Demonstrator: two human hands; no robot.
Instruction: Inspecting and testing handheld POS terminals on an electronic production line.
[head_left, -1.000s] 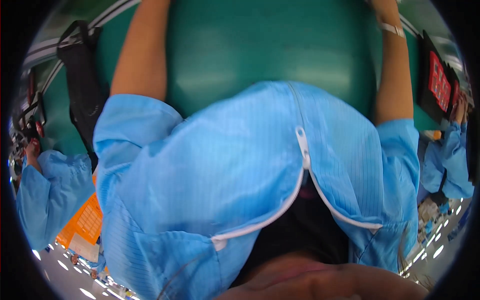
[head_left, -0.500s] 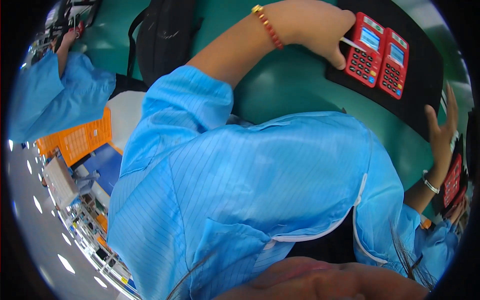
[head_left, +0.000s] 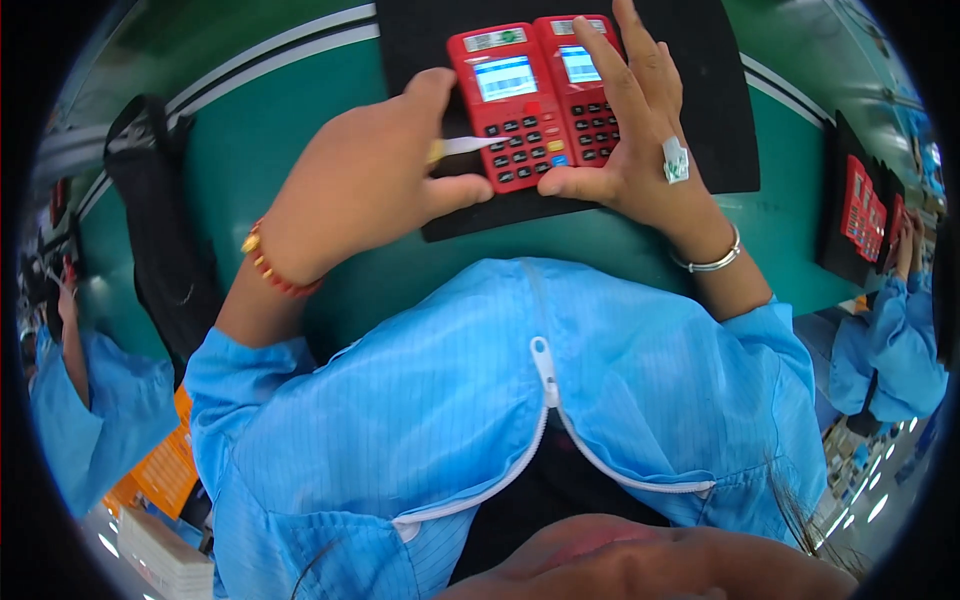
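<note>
Two red handheld card terminals (head_left: 515,110) with lit screens and dark keys lie side by side on a black mat (head_left: 700,90). My left hand (head_left: 370,170), with a red bead bracelet, is at the left terminal's left edge, thumb and forefinger apart. A white pointed stick (head_left: 465,146) juts from its curled fingers over the keys; its other end is hidden. Spread wide, my right hand (head_left: 645,150) covers part of the right terminal (head_left: 582,65), its thumb at the lower edges. A white-and-green tag is stuck on its back.
A black bag (head_left: 165,230) lies on the green table (head_left: 260,110) to the left. At far right, more red terminals (head_left: 862,215) lie on a dark mat beside a co-worker's blue sleeve (head_left: 885,345). Another co-worker (head_left: 100,400) is at far left.
My view has swung round, so the terminals now appear near the top middle. My right hand has come from the far right to the terminals. The left hand keeps the white stick.
</note>
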